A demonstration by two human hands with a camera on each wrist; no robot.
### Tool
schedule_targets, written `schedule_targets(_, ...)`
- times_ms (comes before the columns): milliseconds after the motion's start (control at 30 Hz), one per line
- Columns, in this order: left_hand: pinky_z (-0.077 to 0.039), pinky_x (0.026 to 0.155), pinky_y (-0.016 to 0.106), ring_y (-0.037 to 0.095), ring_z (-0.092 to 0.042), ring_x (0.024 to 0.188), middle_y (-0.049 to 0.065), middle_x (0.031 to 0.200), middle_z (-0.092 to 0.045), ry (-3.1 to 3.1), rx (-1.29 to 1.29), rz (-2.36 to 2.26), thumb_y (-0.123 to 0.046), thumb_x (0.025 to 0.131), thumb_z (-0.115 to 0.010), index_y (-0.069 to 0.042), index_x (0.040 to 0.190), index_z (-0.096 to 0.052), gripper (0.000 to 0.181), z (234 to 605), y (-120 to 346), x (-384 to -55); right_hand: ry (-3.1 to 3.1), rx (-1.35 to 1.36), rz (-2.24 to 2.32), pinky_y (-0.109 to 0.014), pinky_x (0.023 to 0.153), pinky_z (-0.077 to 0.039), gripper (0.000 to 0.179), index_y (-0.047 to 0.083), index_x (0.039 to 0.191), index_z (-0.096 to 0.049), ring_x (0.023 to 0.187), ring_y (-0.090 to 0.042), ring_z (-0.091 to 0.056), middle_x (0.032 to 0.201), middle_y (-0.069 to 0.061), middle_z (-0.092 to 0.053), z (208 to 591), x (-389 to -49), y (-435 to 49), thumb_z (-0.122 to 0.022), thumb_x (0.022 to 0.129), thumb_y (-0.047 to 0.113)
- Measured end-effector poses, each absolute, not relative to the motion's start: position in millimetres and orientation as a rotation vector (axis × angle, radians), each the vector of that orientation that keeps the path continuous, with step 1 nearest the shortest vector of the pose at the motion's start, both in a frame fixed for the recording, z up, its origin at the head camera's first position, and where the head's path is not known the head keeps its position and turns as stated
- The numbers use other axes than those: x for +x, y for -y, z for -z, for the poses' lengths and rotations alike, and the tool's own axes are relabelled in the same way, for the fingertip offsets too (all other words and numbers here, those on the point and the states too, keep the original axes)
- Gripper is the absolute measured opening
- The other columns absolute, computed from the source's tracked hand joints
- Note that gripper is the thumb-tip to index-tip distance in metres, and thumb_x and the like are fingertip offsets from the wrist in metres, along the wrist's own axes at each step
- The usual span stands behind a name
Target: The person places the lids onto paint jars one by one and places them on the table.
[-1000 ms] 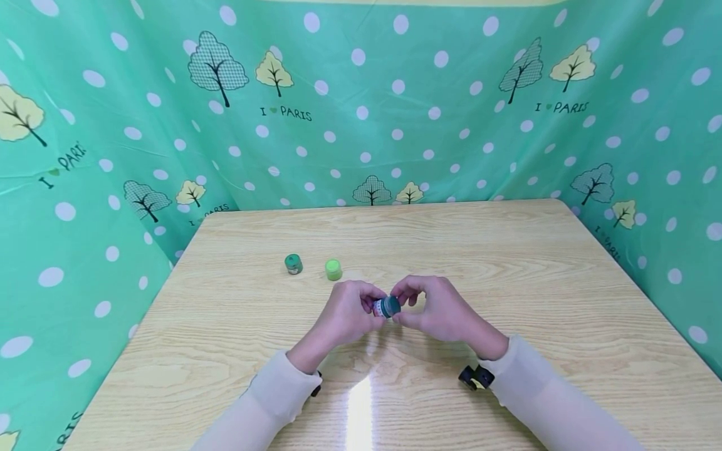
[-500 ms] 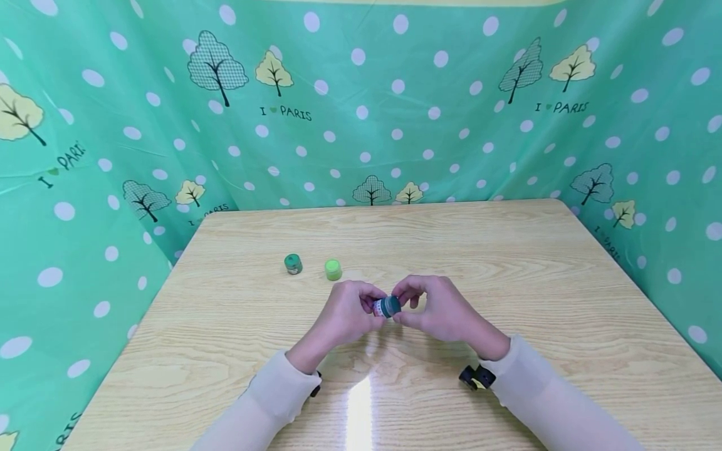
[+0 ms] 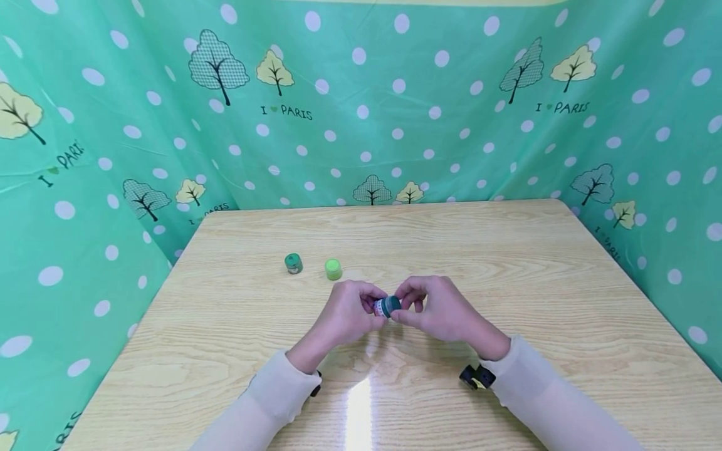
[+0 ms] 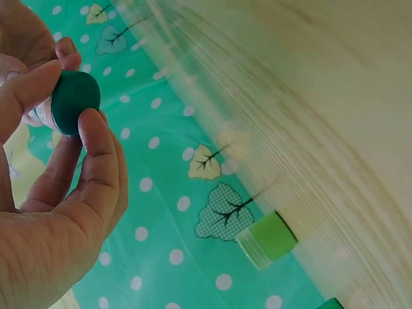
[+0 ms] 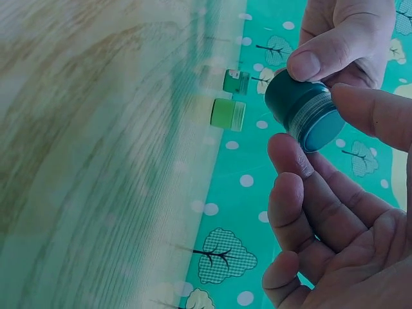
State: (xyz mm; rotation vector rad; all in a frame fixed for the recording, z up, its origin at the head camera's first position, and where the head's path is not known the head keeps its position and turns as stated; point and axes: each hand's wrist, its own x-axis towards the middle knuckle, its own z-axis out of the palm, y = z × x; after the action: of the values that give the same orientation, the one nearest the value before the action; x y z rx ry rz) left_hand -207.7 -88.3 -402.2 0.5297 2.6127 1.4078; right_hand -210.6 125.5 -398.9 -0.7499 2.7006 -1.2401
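Note:
In the head view a small dark teal paint jar [image 3: 386,307] lies tilted on its side between two hands, just above the table. My left hand [image 3: 352,311] pinches its labelled end between thumb and fingers. My right hand [image 3: 437,308] has thumb and forefinger at the opposite end, around the lid; its other fingers are loosely curled. The right wrist view shows the jar's lid end [image 5: 325,132] with the right fingertips at its edge. From the left wrist, the rounded teal base [image 4: 77,103] sits between the left fingers. The label is mostly hidden.
Beyond the left hand stand a light green jar [image 3: 333,269] and a dark green jar [image 3: 293,264], side by side and apart. A wooden table [image 3: 507,275] spreads under the hands. A dotted green curtain [image 3: 361,125] hangs behind and at both sides.
My right thumb and fingers have shifted slightly around the end of the jar. The left hand, the jar's position and the two standing jars look the same.

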Motion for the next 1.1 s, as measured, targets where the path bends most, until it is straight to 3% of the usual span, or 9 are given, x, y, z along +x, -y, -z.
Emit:
schedule_targets(333,-0.058,0.066,0.023,0.010,-0.065,0.073,-0.001,0.084,-0.071,-2.624,0.540,-1.395,0.003,0.076,-0.084,-0.003,0.102,-0.077,0.027,402.1,88.1,-207.5,-2.696,-0.736,1.216,-0.026,0.055,-0.046,0.019,0.015,0.096,-0.072,0.066,-0.016,-0.056,0.079,0.007,-0.066,398.3,-210.5,-125.2,-0.084,0.087,0.026)
schedule_targets(667,-0.057,0.065,0.023,0.009,-0.064,0.070,-0.001,0.081,-0.070,-2.634,0.554,-1.410,0.003,0.075,-0.085,-0.004,0.099,-0.078,0.026,401.6,87.8,-207.8,-2.715,-0.838,1.224,-0.027,0.060,-0.044,0.035,0.015,0.111,-0.072,0.073,-0.017,-0.057,0.090,0.006,-0.070,398.8,-212.1,-127.2,-0.089,0.081,0.020)
schedule_targets(1100,-0.057,0.066,0.023,0.010,-0.064,0.072,-0.002,0.083,-0.070,-2.622,0.566,-1.419,0.002,0.076,-0.084,-0.004,0.100,-0.078,0.025,400.9,88.5,-207.8,-2.725,-0.841,1.219,-0.025,0.058,-0.046,0.026,0.014,0.105,-0.075,0.072,-0.016,-0.058,0.084,0.010,-0.068,397.2,-210.6,-124.9,-0.087,0.083,0.020)
